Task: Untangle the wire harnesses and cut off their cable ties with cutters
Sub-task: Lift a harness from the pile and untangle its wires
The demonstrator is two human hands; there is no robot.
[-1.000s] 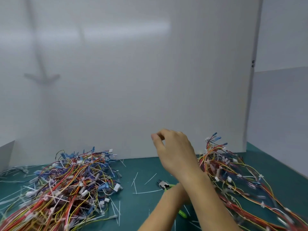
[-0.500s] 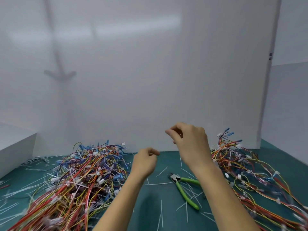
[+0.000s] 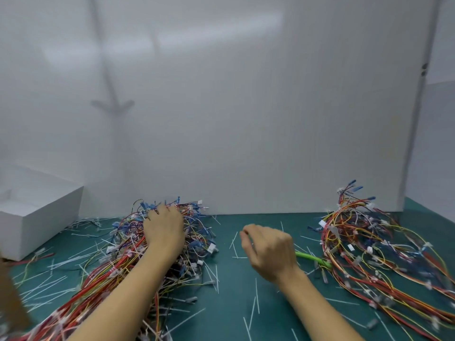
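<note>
Left fingers (image 3: 167, 214) dug into wire harnesses (image 3: 123, 254) — grip unclear; right fingers (image 3: 248, 232) loosely curled, empty — cutters (image 3: 312, 257) just beside.

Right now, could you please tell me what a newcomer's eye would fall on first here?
Two tangles of red, yellow and blue wire harnesses dominate the green mat: a big left pile, with the left hand on its top, and a right pile spread towards the right edge. Between them the right hand hovers in front of the green-handled cutters, amid white cable tie offcuts strewn across the mat.
</note>
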